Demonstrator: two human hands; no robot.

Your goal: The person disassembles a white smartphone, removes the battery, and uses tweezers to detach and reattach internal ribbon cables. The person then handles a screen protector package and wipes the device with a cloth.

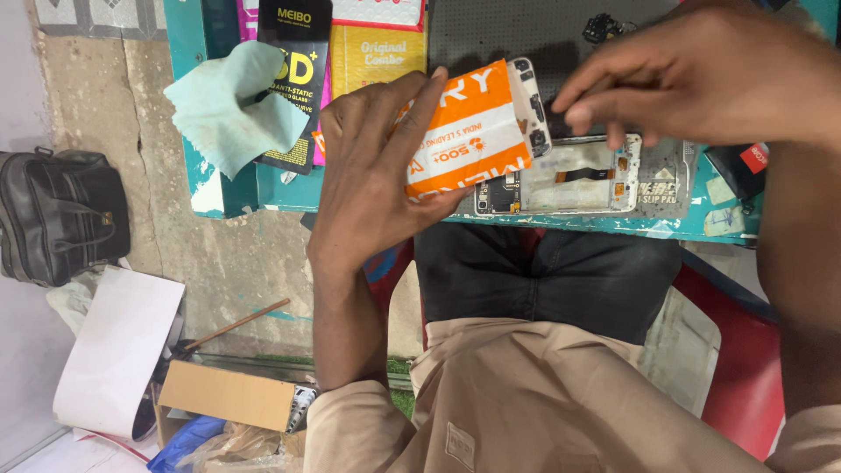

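Head view: left hand (372, 175) grips orange-and-white packet (464, 131) (contents hidden); right hand (692, 74) pinches nothing visible.

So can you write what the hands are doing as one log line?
left hand: holds orange pack | right hand: fingertips at phone part | open phone: flat on teal table

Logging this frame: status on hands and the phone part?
Left hand grips orange-white packet. Right hand empty, fingers pinched, hovering above opened phone frame on teal bench. Nothing between them.
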